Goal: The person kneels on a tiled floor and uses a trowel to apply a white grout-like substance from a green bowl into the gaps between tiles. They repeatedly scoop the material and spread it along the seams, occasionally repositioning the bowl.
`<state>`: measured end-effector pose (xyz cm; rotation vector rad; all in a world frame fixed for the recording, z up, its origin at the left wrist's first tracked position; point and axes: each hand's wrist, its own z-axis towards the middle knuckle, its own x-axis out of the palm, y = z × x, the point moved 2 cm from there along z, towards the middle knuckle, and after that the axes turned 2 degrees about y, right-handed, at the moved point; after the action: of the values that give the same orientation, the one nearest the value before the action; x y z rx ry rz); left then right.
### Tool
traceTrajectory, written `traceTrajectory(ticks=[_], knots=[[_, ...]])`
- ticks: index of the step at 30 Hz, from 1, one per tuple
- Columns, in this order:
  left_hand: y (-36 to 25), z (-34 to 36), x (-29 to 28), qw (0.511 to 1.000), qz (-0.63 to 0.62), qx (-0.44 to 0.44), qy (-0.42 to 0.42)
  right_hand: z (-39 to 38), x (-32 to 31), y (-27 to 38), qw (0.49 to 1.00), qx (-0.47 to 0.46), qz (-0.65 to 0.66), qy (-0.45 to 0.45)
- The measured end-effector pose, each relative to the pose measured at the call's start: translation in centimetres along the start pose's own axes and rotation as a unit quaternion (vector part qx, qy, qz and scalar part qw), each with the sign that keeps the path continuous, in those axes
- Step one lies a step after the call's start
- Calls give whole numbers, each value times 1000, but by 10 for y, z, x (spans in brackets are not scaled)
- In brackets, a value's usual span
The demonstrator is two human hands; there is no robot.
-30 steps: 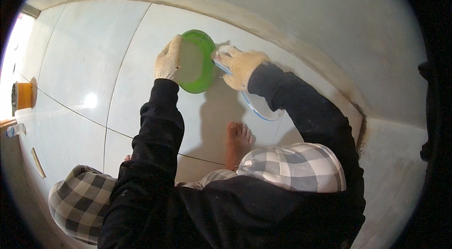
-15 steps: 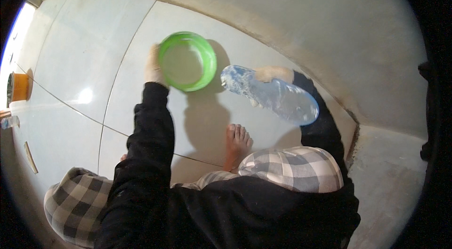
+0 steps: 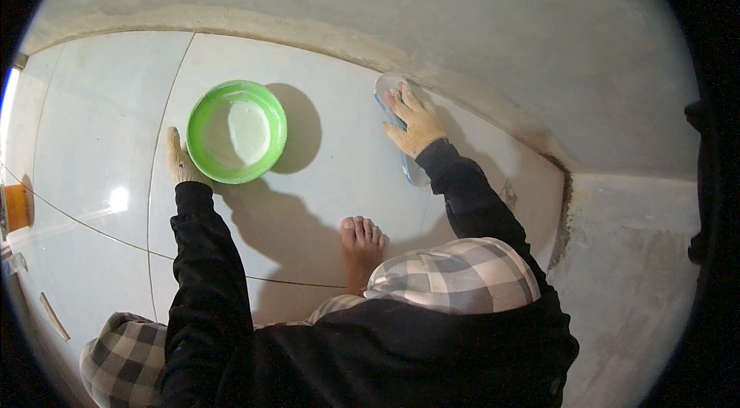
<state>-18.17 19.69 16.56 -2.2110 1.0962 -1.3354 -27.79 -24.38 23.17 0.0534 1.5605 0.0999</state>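
My left hand [image 3: 183,160], in a cream knitted glove, grips the left side of a green bowl [image 3: 281,130]. Off-white paste [image 3: 249,130] pools inside, and the bowl's shadow falls to its right. Over by the wall, my right hand [image 3: 416,121] wears a similar glove with bare fingertips showing. It holds a long, sole-shaped, see-through bluish piece [image 3: 415,171] against the floor, fingers stretched over its upper part. That hand and wrist hide much of the piece, including any paste on its underside.
Large pale glossy tiles [image 3: 92,115] cover the floor, with thin dark joints. A grey plastered wall [image 3: 478,15] runs along the far side and meets another at the right corner. My bare foot [image 3: 361,242] rests between my arms. An orange container [image 3: 17,206] stands far left.
My right hand has carried the sole-shaped piece from mid-air, paste-smeared end showing, to the floor beside the wall. The bowl and my left hand have moved left. The view has shifted slightly.
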Motion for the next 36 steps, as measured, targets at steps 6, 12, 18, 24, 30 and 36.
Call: traceTrajectory(ticks=[6,12,18,24,30,36], knots=[[1,-5,1,1000,6,2,-13,36,-7,-2,977,-40,-165,127],[1,-5,-3,999,11,-11,-32,49,0,4,971,78,-107,198],[5,7,-9,1000,-7,-8,-16,80,-51,6,889,210,-44,404],[6,5,-13,1000,8,-13,-20,35,-47,48,977,-12,-112,181],[3,7,-11,1000,15,5,4,67,-31,46,938,-142,-236,210],[-1,3,-9,999,25,-2,-34,50,-28,-32,947,28,-98,305]])
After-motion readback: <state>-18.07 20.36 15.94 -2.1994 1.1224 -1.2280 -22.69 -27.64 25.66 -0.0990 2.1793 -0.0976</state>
